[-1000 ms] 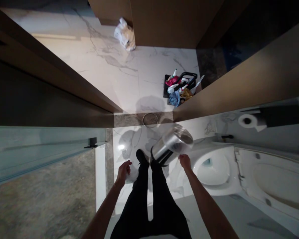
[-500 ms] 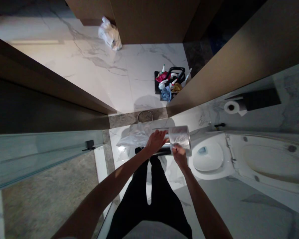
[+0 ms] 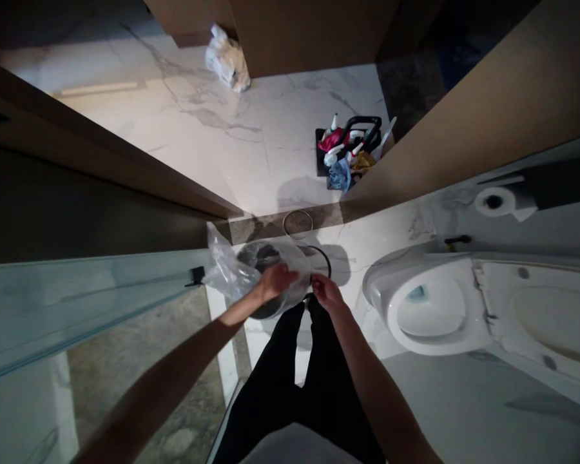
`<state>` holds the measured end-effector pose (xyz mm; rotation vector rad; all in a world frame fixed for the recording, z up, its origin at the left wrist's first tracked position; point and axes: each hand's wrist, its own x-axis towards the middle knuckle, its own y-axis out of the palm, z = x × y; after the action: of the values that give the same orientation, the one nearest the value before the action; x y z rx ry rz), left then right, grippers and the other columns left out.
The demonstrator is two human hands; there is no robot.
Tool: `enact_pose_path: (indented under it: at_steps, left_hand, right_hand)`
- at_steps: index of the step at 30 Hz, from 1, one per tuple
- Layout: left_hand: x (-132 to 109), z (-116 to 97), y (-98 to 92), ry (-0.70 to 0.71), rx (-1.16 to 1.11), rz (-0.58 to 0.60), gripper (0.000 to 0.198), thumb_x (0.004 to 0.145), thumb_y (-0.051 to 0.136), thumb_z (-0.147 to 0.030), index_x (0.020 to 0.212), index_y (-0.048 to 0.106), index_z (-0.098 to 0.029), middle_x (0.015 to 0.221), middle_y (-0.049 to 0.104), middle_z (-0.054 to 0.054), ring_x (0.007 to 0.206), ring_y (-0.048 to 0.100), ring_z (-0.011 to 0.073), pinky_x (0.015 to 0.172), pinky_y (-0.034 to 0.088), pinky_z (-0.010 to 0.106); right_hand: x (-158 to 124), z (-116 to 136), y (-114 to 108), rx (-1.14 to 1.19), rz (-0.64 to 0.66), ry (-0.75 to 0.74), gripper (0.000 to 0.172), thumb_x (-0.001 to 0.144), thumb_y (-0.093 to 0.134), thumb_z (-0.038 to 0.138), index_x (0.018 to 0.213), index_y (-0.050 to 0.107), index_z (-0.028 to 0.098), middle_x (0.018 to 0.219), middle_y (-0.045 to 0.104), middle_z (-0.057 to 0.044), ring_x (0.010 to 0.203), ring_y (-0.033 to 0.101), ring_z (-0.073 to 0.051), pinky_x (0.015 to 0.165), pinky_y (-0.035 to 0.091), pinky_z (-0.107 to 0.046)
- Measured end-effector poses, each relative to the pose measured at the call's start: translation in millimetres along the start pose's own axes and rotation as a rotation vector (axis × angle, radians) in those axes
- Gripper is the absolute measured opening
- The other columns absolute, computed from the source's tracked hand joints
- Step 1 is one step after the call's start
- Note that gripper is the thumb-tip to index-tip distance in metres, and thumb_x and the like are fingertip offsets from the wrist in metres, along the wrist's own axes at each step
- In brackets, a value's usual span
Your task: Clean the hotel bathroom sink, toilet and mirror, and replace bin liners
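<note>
A steel bin (image 3: 270, 254) stands tilted in front of my legs, with its round mouth facing up towards me. A clear plastic bag (image 3: 227, 267) lines it, and a loose end of the bag spills out to the left. My left hand (image 3: 276, 281) grips the bag against the bin's mouth. My right hand (image 3: 326, 291) pinches at the near rim, just below a black plastic ring (image 3: 320, 260). The bin's lower part is hidden by the bag and my hands.
A white toilet (image 3: 428, 306) stands to the right, with a toilet roll (image 3: 493, 202) on the wall beyond. A metal ring (image 3: 298, 223) lies on the floor ahead. A caddy of cleaning sprays (image 3: 348, 154) and a crumpled white bag (image 3: 227, 58) sit farther off. A glass shower screen (image 3: 77, 309) runs along the left.
The bin has swung from lying sideways to mouth-up. The bag now sits in its mouth instead of spreading to the left, and my hands have moved to the rim.
</note>
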<state>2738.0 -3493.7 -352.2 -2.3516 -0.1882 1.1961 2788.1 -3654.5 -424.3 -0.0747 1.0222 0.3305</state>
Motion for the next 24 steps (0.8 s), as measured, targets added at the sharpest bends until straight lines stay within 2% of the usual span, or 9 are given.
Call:
enact_pose_path:
  at_steps: [3,5,8,12,17,20,22,24]
  left_hand:
    - [6,23,45.1,-0.141,-0.01,-0.056,0.048,0.09,0.053,-0.032,0.046,0.043,-0.018,0.048,0.042,0.001,0.053,0.045,0.0132,0.056,0.025,0.029]
    - [28,33,58.5,-0.203,-0.024,-0.102,0.047,0.093,0.048,-0.036,0.05,0.047,-0.017,0.053,0.048,0.004,0.059,0.051,0.0155,0.058,0.026,0.03]
    - [79,51,53.2,-0.276,-0.049,-0.153,0.045,0.093,0.046,-0.039,0.057,0.057,-0.015,0.059,0.056,0.009,0.064,0.057,0.0186,0.06,0.028,0.031]
    - [162,92,34.8,-0.358,-0.051,-0.206,0.044,0.094,0.043,-0.037,0.064,0.064,-0.012,0.065,0.063,0.014,0.068,0.061,0.0208,0.062,0.032,0.031]
    - [254,151,38.2,-0.48,-0.018,-0.222,0.046,0.093,0.041,-0.041,0.069,0.068,-0.013,0.069,0.066,0.013,0.071,0.063,0.0219,0.06,0.031,0.029]
    - [294,177,44.3,-0.526,0.004,-0.215,0.047,0.093,0.041,-0.043,0.076,0.071,-0.012,0.076,0.069,0.014,0.074,0.064,0.0229,0.06,0.032,0.028]
    - [313,189,45.8,-0.535,0.026,-0.215,0.047,0.094,0.04,-0.043,0.081,0.072,-0.011,0.081,0.07,0.015,0.079,0.066,0.0237,0.063,0.035,0.028]
    - [327,198,45.6,-0.531,0.046,-0.212,0.046,0.094,0.04,-0.043,0.084,0.073,-0.011,0.084,0.071,0.016,0.083,0.066,0.0246,0.066,0.037,0.029]
  right_hand:
    - [51,-11,23,-0.101,-0.14,-0.049,0.011,0.072,0.049,0.023,0.061,0.049,0.019,0.053,0.051,0.003,0.046,0.045,-0.008,0.048,0.04,-0.019]
    - [89,-14,41,-0.202,-0.176,-0.103,0.011,0.071,0.051,0.023,0.061,0.052,0.018,0.052,0.053,0.003,0.048,0.048,-0.009,0.049,0.041,-0.019]
    - [149,-15,69,-0.348,-0.11,-0.158,0.014,0.072,0.055,0.027,0.064,0.058,0.016,0.053,0.056,0.003,0.049,0.051,-0.01,0.048,0.041,-0.02]
    - [244,-27,108,-0.504,0.044,-0.167,0.032,0.079,0.054,0.043,0.066,0.061,0.015,0.057,0.061,-0.001,0.051,0.056,-0.012,0.05,0.044,-0.02]
    - [358,-68,155,-0.73,-0.003,-0.177,0.025,0.077,0.062,0.036,0.076,0.065,0.012,0.064,0.065,-0.004,0.058,0.058,-0.013,0.055,0.045,-0.021]
    - [399,-88,170,-0.857,0.027,-0.221,0.023,0.081,0.061,0.031,0.086,0.067,0.01,0.077,0.07,-0.008,0.068,0.06,-0.014,0.063,0.045,-0.022]
    - [415,-91,174,-0.929,0.152,-0.266,0.016,0.083,0.06,0.025,0.085,0.069,0.012,0.081,0.07,-0.007,0.073,0.061,-0.014,0.069,0.044,-0.022]
    - [428,-88,175,-0.98,0.336,-0.299,0.009,0.079,0.062,0.016,0.081,0.071,0.015,0.082,0.07,-0.004,0.077,0.061,-0.014,0.074,0.042,-0.021]
